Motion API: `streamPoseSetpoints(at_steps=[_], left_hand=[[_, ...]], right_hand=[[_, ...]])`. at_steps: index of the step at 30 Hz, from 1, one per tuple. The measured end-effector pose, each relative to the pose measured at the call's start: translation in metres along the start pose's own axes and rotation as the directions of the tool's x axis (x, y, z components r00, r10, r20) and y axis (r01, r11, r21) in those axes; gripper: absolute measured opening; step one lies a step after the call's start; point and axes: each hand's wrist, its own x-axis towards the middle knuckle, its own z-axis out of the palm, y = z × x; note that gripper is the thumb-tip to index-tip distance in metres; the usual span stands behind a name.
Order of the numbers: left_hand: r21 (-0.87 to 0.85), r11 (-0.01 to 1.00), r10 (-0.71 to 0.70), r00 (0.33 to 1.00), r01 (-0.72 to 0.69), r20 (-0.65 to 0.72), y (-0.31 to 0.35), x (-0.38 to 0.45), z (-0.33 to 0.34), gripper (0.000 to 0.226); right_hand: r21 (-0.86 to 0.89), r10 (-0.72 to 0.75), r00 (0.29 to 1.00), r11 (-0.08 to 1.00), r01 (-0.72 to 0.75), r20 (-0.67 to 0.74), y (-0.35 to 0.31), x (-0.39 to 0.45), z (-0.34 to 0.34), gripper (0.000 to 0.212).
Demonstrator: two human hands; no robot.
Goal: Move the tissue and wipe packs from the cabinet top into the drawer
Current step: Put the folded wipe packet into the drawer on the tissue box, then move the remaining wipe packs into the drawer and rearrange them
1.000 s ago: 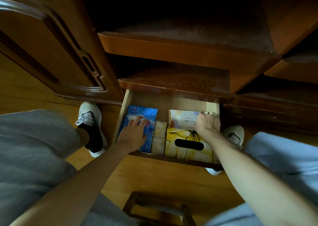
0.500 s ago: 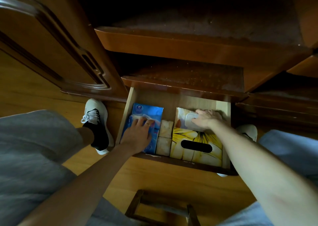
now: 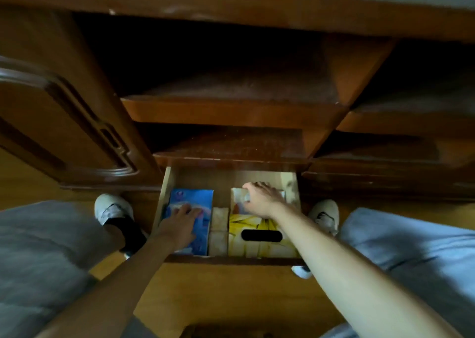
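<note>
The drawer is pulled out at the bottom of the wooden cabinet. A blue pack lies in its left part, and my left hand rests flat on it with fingers spread. Two small beige packs stand in the middle. On the right sits a yellow flowered tissue box with a dark oval slot. At the box's far end my right hand is curled over a small white wipe pack, which it mostly covers. The image is blurred.
Two open shelves jut out above the drawer, and an open cabinet door stands to the left. My white shoes flank the drawer on the wooden floor. My knees in grey fill both lower corners.
The view has tilted upward and pulled back, showing more of the cabinet. Both hands stay in the drawer; the right hand has shifted slightly toward the back over the white pack.
</note>
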Motion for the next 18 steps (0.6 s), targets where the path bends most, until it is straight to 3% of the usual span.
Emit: streamPoseSetpoints(at_steps=[4, 9, 11, 14, 16, 18], left_hand=[[0.015, 1.0, -0.002, 0.981, 0.006, -0.196, 0.022, -0.02, -0.042, 0.06], [0.053, 0.989, 0.149, 0.914, -0.14, -0.377, 0.072, -0.063, -0.154, 0.058], [0.103, 0.971, 0.236, 0.815, -0.215, -0.53, 0.094, -0.081, -0.206, 0.047], [0.182, 0.923, 0.353, 0.556, -0.339, -0.752, 0.124, -0.106, -0.278, 0.028], [0.245, 0.885, 0.402, 0.385, -0.396, -0.831, 0.139, -0.116, -0.319, 0.022], [0.283, 0.866, 0.416, 0.28, -0.413, -0.865, 0.151, -0.119, -0.354, 0.02]], right_hand=[[0.086, -0.033, 0.998, 0.996, 0.037, -0.048, 0.005, -0.046, -0.047, 0.049], [0.183, -0.034, 0.947, 0.978, 0.097, -0.319, 0.02, -0.114, -0.131, 0.034], [0.188, -0.016, 0.892, 0.976, 0.112, -0.452, 0.028, -0.14, -0.165, 0.028], [0.205, 0.025, 0.797, 0.971, 0.125, -0.603, 0.043, -0.174, -0.209, 0.019], [0.229, 0.067, 0.735, 0.966, 0.122, -0.675, 0.052, -0.193, -0.235, 0.013], [0.237, 0.103, 0.665, 0.965, 0.113, -0.739, 0.062, -0.209, -0.256, 0.011]])
